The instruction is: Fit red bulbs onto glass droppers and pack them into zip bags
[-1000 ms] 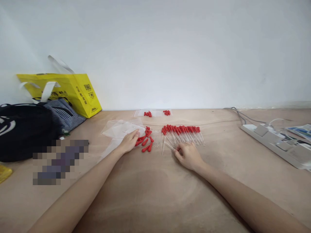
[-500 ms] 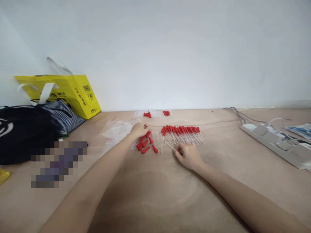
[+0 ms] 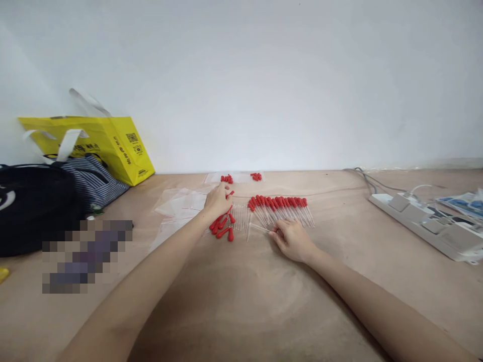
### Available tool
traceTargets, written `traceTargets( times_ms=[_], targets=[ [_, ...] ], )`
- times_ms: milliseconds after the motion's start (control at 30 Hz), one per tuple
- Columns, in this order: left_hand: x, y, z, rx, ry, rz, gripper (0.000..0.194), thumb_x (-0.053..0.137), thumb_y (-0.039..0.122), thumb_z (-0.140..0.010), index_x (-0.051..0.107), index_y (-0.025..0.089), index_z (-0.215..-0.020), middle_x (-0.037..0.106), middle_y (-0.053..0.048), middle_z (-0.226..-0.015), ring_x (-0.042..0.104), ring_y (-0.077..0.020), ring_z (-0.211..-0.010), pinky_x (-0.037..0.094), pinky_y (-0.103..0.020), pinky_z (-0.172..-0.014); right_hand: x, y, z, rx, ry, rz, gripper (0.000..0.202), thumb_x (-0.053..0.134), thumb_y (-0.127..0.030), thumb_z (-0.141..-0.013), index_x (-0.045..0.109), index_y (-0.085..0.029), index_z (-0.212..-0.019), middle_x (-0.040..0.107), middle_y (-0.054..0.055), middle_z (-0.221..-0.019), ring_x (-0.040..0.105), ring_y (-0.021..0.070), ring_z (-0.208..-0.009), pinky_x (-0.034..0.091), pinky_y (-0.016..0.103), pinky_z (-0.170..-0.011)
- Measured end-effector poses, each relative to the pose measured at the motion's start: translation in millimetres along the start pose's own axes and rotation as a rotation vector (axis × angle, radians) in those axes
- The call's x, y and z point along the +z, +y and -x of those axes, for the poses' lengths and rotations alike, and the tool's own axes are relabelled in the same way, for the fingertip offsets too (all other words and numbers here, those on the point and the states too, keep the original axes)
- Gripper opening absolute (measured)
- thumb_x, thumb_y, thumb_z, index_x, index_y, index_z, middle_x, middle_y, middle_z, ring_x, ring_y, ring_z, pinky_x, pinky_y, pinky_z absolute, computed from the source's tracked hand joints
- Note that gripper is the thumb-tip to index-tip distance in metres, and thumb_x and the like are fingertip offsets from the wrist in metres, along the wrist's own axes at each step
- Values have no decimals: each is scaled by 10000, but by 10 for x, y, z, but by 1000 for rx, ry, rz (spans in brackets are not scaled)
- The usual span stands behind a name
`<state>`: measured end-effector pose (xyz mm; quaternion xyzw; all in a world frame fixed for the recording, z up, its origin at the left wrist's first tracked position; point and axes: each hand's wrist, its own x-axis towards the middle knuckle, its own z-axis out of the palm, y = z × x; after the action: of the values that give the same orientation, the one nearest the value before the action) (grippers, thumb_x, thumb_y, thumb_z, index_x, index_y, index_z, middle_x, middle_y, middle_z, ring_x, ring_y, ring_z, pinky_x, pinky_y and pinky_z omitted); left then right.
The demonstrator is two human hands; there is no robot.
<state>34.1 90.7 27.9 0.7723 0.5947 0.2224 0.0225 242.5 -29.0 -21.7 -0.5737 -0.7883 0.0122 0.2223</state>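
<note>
My left hand [image 3: 218, 200] is closed with a red rubber dropper bulb [image 3: 230, 193] at its fingertips, above a small pile of loose red bulbs [image 3: 222, 232]. Between the fingers of my right hand [image 3: 291, 240] is a thin clear glass dropper tube [image 3: 259, 228], its free end pointing left. Bare glass tubes [image 3: 240, 217] lie side by side just right of the pile. Beyond my right hand, a slanted row of assembled droppers [image 3: 281, 203] lies with red bulbs toward the wall, partly covered by that hand.
Clear plastic bags [image 3: 171, 206] lie left of the pile. Near the wall is another bag [image 3: 239, 177] with red bulbs and tubes. A yellow bag [image 3: 124, 151], a striped bag [image 3: 94, 178] and a black bag [image 3: 37, 206] stand left. At right are a power strip [image 3: 418, 226] and grey cables [image 3: 364, 176].
My left hand has come up slightly from the pile, and a red bulb now shows at its fingertips. In my right hand the glass tube has turned a little flatter.
</note>
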Motion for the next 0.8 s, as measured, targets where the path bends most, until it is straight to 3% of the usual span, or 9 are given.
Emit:
traceTargets(
  times_ms=[100, 200, 333, 533, 800],
  targets=[
    [-118, 23, 418, 171, 20, 78, 272, 438, 174, -794, 481, 186, -1062, 550, -30, -910, 540, -150, -877, 436, -254, -760, -50, 51, 13, -73, 12, 58, 128, 453, -260, -798, 533, -172, -749, 570, 50, -780, 477, 173, -773, 283, 286, -666],
    [-150, -10, 857, 471, 55, 262, 200, 399, 157, -821, 556, 181, -942, 493, -38, -843, 525, -147, -795, 448, -284, -724, -88, 100, 24, -119, 3, 101, 115, 472, -262, -795, 539, -181, -749, 562, 52, -814, 465, 186, -810, 280, 299, -675],
    [-70, -46, 1206, 559, 45, 326, 169, 417, 147, -819, 562, 186, -897, 478, -40, -841, 505, -132, -753, 447, -272, -681, -113, 145, 40, -157, -35, 48, 129, 484, -284, -797, 544, -188, -736, 563, 44, -789, 469, 185, -800, 290, 310, -690],
    [78, -14, 1251, 602, -3, 314, 124, 447, 177, -825, 564, 185, -868, 551, -31, -827, 521, -139, -769, 425, -289, -725, -18, 70, 25, -104, -48, -137, 211, 561, -398, -732, 540, -195, -784, 570, 26, -796, 490, 167, -768, 305, 296, -673],
    [126, 92, 1203, 554, 52, 216, 77, 495, 211, -807, 570, 196, -801, 635, 5, -816, 511, -170, -826, 329, -340, -762, 93, -104, 31, 7, 30, -104, 120, 506, -283, -793, 523, -189, -721, 578, 7, -751, 484, 163, -752, 254, 300, -678]
  ],
)
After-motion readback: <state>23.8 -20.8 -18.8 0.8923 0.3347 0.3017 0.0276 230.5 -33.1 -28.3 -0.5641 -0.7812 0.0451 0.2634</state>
